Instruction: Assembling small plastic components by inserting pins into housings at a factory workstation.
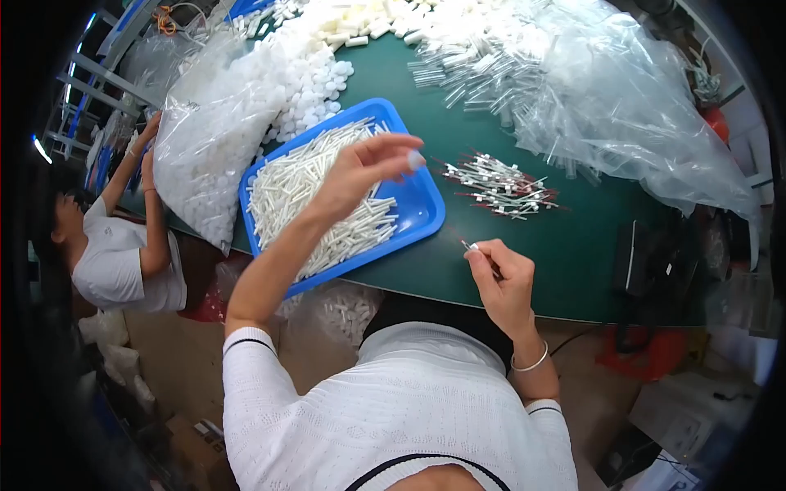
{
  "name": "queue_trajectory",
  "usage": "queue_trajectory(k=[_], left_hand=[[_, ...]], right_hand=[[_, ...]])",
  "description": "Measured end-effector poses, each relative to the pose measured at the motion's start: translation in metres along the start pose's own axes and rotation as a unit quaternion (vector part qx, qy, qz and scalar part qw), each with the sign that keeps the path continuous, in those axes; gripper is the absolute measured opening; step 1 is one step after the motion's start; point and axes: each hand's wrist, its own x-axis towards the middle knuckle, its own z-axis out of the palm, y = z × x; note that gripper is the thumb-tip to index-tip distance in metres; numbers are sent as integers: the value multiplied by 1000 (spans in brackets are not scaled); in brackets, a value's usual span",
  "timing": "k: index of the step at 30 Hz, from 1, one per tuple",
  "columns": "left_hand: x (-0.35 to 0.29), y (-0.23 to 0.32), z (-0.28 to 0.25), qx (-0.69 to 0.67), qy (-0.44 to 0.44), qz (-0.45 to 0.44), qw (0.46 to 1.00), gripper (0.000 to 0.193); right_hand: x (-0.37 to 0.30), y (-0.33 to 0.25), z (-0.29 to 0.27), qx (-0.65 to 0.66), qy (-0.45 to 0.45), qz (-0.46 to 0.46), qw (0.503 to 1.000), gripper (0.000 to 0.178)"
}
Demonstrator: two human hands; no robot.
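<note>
My left hand (372,168) is raised over the right part of a blue tray (426,214). Between its thumb and fingers is a small white plastic cap (416,159). Many thin white sticks (282,192) fill most of that tray. Closer to the table's front edge, my right hand (505,278) pinches a small white part with thin red wire ends (469,245); the fingers hide most of it. Just beyond lies a loose pile of similar white parts with red wires (508,186), touched by neither hand.
White round caps spill from a clear bag (205,155) at left. Clear tubes (483,74) and a large plastic bag (630,106) lie at the far right. Short white cylinders (360,24) are heaped at the back. A black box (651,258) stands right. Another person (123,254) works at left.
</note>
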Motion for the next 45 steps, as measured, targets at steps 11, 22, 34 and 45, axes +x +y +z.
queue_trajectory(k=[11, 22, 34, 45], left_hand=[[-80, -40, 56, -321, -67, -124, 937, 35], [-86, -41, 62, -217, -25, -40, 975, 29], [-87, -48, 56, -225, -37, -58, 972, 28], [-89, -47, 55, -230, -51, -77, 969, 28]], right_hand=[[-10, -6, 6, -27, -15, -14, 999, 10], [-12, -12, 4, -50, -17, -67, 996, 6], [-10, -11, 0, -57, -64, -34, 996, 12], [-13, -3, -2, 63, -118, 85, 987, 17]])
